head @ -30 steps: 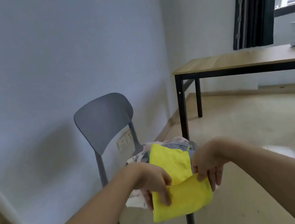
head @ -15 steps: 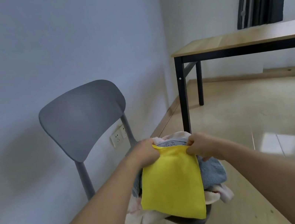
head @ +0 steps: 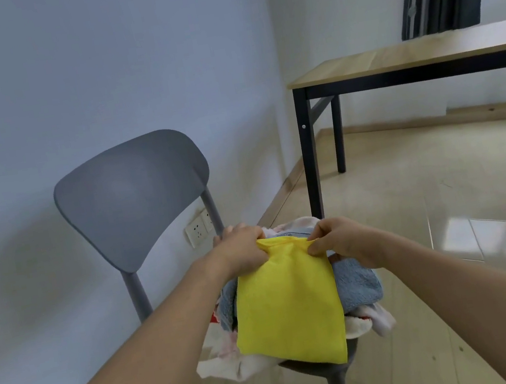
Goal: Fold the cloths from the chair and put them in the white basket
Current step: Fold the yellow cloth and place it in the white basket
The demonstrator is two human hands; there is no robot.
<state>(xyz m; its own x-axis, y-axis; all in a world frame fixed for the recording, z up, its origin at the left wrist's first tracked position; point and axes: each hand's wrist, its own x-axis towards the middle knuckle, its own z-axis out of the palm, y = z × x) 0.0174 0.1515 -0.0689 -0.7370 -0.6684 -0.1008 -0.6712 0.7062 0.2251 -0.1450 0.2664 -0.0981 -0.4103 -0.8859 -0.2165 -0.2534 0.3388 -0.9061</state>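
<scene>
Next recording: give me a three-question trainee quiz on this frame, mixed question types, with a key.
1. True or false: both hands pinch the yellow cloth at its far edge.
2. What lies directly under the yellow cloth? A) bare chair seat B) a pile of other cloths C) the table
3. Fill in: the chair is ____ in colour.

Key:
1. True: left hand and right hand each pinch a far corner.
2. B: the blue cloth shows beside it.
3. Grey.

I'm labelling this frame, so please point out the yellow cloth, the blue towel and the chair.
yellow cloth (head: 287, 306): head view, middle of its flat front.
blue towel (head: 357, 285): head view, part showing right of the yellow cloth.
chair (head: 135, 198): head view, middle of the grey backrest.
</scene>
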